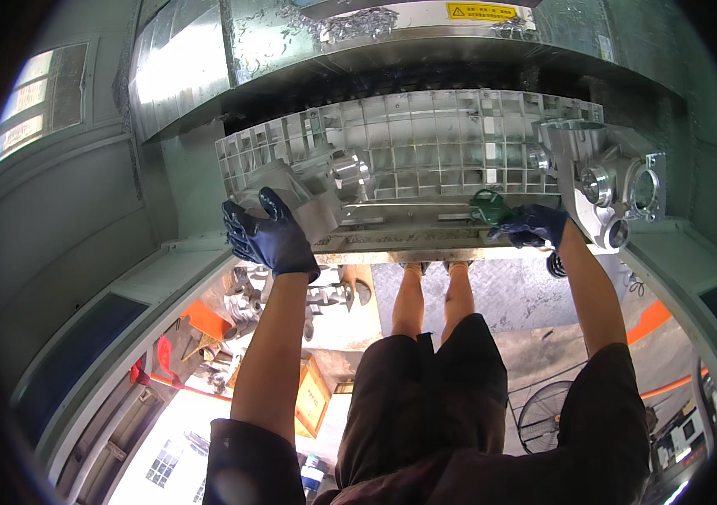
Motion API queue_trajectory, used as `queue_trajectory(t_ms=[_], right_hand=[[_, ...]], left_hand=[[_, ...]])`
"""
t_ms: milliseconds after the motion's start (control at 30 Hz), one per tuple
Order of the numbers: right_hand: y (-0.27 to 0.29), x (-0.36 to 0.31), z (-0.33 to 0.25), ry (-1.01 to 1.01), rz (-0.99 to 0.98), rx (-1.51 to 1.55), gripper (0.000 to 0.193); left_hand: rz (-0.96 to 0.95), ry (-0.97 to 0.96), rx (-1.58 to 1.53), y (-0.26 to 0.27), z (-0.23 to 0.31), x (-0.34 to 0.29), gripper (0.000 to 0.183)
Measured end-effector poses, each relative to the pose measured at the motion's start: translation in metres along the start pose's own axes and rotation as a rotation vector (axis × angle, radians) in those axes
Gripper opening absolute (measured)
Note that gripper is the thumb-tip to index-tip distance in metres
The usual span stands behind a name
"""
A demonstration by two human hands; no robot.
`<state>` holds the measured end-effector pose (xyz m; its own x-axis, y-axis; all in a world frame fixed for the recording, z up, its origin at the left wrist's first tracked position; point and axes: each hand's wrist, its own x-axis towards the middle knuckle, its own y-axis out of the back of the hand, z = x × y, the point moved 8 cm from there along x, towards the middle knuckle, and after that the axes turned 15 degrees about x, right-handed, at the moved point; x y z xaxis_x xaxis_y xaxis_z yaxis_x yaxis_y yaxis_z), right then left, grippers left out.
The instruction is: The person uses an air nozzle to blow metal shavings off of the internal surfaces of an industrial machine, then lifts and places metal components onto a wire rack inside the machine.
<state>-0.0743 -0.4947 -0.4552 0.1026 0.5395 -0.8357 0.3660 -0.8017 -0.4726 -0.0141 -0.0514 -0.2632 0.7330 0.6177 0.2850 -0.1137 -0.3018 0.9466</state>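
My left hand [270, 239], in a dark blue glove, is at the near left corner of a grey metal casting [306, 200]. Its thumb and fingers are apart, and it seems to touch the casting without wrapping round it. A machined round collar [352, 171] sticks out of that casting's right side. In my right hand [532, 227], also gloved, is a green air blow gun [488, 207]. Its long thin nozzle points left, toward the left casting. Right of this hand stands a second casting [607, 181] with several machined ring openings.
Behind the castings is a gridded metal fixture block [426, 139] inside a machine enclosure. Metal chips [358, 23] lie on the ledge above. The machine's front sill [409, 255] runs below my hands. More metal parts [245, 305] are down at left; a fan [544, 414] stands at lower right.
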Motion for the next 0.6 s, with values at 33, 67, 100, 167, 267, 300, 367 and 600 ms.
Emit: queue_trajectory(t_ms=[33, 67, 100, 167, 267, 300, 367, 600], right_hand=[[0.0, 0.013, 0.015, -0.031, -0.003, 0.039, 0.028], [-0.004, 0.02, 0.022, -0.055, -0.007, 0.08, 0.028], [-0.009, 0.022, 0.044, -0.202, 0.072, 0.048, 0.029], [-0.04, 0.006, 0.055, -0.19, -0.047, 0.346, 0.025], [-0.05, -0.007, 0.052, -0.03, -0.096, 0.378, 0.025], [-0.044, -0.011, 0.046, 0.025, -0.06, 0.305, 0.025], [-0.03, -0.016, 0.034, 0.147, -0.085, 0.248, 0.026], [-0.021, -0.012, 0.033, -0.002, -0.019, 0.216, 0.029]], left_hand=[[-0.004, 0.006, 0.003, -0.001, -0.003, -0.001, 0.064], [0.008, -0.006, -0.002, -0.001, 0.0, -0.002, 0.064], [0.02, -0.018, -0.007, -0.002, 0.003, -0.003, 0.065], [0.044, -0.031, -0.002, -0.001, 0.001, -0.001, 0.065], [0.043, -0.033, -0.003, -0.003, 0.002, -0.003, 0.065], [0.027, -0.025, -0.004, -0.004, 0.002, -0.003, 0.065], [0.03, -0.03, -0.013, -0.003, 0.005, -0.001, 0.065], [-0.046, 0.01, 0.025, -0.005, 0.003, -0.001, 0.065]])
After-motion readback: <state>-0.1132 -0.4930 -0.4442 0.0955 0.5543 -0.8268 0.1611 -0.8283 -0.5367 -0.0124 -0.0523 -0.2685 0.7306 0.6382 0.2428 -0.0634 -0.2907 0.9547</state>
